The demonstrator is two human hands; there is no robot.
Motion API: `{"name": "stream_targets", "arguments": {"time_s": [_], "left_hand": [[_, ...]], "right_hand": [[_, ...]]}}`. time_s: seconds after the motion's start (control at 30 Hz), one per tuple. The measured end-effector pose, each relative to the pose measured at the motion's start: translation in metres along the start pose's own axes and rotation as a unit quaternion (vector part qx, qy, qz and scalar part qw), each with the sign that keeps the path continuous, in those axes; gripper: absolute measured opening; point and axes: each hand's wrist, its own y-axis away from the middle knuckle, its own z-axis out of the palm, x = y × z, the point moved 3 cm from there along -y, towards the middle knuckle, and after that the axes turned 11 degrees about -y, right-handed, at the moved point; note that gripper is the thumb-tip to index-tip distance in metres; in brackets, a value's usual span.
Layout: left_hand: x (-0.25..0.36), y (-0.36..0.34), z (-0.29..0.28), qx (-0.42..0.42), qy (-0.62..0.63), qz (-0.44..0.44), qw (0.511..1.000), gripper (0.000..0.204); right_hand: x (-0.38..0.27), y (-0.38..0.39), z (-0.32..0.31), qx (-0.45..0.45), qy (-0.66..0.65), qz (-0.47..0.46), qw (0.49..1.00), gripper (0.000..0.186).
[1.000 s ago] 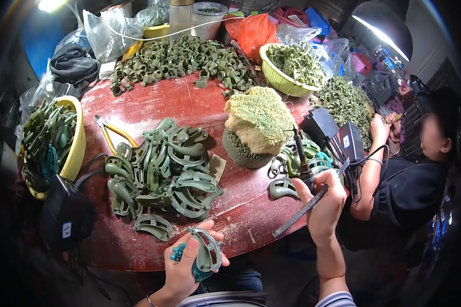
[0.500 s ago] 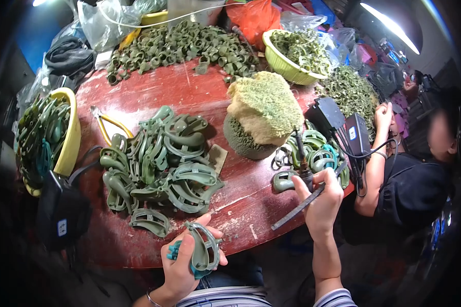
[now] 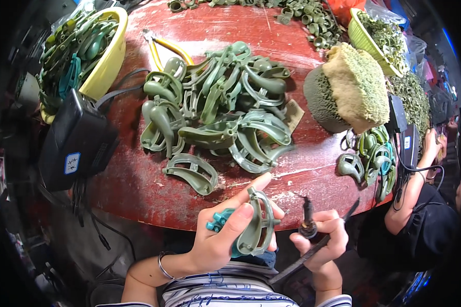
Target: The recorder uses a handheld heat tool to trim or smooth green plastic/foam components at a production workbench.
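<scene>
My left hand (image 3: 225, 238) grips a green curved plastic part (image 3: 256, 222) with a teal piece (image 3: 217, 222) under it, held just below the red table's (image 3: 138, 189) near edge. Beside it, my right hand (image 3: 322, 240) holds a thin dark tool (image 3: 307, 222) whose long handle slants down to the left. Its tip points up, a short way right of the held part. A big heap of similar green parts (image 3: 220, 110) lies on the table above my hands. One single part (image 3: 192, 173) lies closest to me.
A yellow bowl (image 3: 110, 56) of green parts and a black box (image 3: 77, 140) with cables sit at left. Yellow-handled pliers (image 3: 164, 48), a rough green-and-tan block (image 3: 348, 89) and a smaller pile of parts (image 3: 374, 156) lie on the table. Another person's arm (image 3: 415, 179) works at right.
The view has dropped closer to the table. My right hand came back from the small pile at right to beside my left hand. The left hand kept its part.
</scene>
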Motion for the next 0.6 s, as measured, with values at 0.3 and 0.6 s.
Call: {"name": "stream_targets", "arguments": {"time_s": [0.3, 0.6], "left_hand": [[0.0086, 0.0036, 0.0017, -0.028, 0.093, -0.079, 0.992, 0.050], [0.0110, 0.0040, -0.0017, -0.008, 0.103, -0.114, 0.988, 0.045]], "right_hand": [[0.0002, 0.0058, 0.0060, -0.050, 0.017, 0.043, 0.998, 0.050], [0.0022, -0.0005, 0.0065, -0.064, -0.012, 0.007, 0.998, 0.044]]}}
